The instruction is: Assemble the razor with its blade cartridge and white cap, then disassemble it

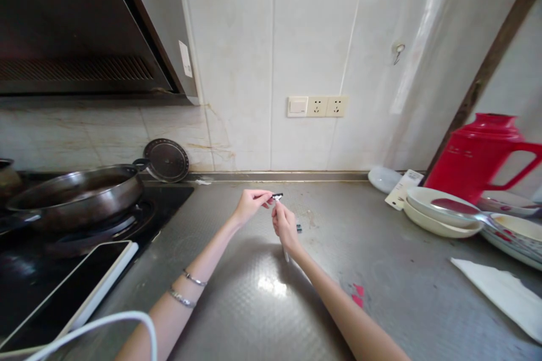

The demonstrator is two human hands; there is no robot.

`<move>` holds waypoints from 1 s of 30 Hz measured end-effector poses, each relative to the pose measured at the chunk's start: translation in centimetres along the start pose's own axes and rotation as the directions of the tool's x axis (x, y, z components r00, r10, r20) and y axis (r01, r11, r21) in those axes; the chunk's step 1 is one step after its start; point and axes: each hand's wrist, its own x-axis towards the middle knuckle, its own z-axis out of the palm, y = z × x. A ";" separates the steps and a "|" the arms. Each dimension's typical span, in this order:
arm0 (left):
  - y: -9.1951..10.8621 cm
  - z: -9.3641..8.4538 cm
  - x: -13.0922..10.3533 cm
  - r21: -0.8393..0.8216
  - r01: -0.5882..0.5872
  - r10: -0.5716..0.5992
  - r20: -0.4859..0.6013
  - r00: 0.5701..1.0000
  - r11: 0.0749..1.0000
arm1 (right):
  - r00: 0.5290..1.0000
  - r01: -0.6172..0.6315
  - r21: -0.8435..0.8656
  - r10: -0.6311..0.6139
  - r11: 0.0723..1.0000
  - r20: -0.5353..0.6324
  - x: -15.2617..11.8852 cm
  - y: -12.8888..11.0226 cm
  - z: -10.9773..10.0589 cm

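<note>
Near the middle of the metal counter [237,304], my right hand [285,227] is wrapped round the handle of a razor [278,197], whose pale end shows below the palm. The razor's dark head points up and to the left hand's side. My left hand [254,206] pinches the left end of that dark head between thumb and finger. Just right of my right hand, a small dark green piece [299,228] lies on the counter, partly hidden. Two silver bracelets circle my left forearm.
A steel pan [80,197] sits on the black stove [169,203] at left, with a phone [68,299] and white cable nearer. At right are a red thermos [478,158], stacked dishes [440,214] and a white paper [499,293]. Red scraps [358,295] lie beside my right forearm.
</note>
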 end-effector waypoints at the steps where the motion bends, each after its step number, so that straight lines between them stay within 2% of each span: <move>1: 0.0 0.0 0.0 -0.019 0.013 -0.013 -0.007 1.000 1.000 | 1.000 0.003 -0.009 -0.003 1.000 -0.007 -0.1 0.0 0.0; 7: -0.2 0.2 0.0 -0.075 0.049 -0.051 -0.024 0.998 0.996 | 0.999 0.024 -0.045 -0.026 0.999 -0.033 -0.1 0.0 -0.2; 16: -0.4 0.1 0.2 -0.067 0.043 -0.045 -0.032 0.998 0.997 | 0.994 0.094 -0.090 -0.098 0.992 -0.042 0.1 0.0 -0.5; 22: -0.4 0.4 0.1 -0.096 0.059 -0.063 -0.038 0.997 0.994 | 0.996 0.073 -0.118 -0.079 0.990 -0.045 0.0 -0.2 -0.6; 30: -0.5 0.9 -0.1 -0.188 0.086 -0.094 -0.034 0.995 0.978 | 0.970 0.222 -0.231 -0.239 0.947 -0.049 0.1 0.2 -0.8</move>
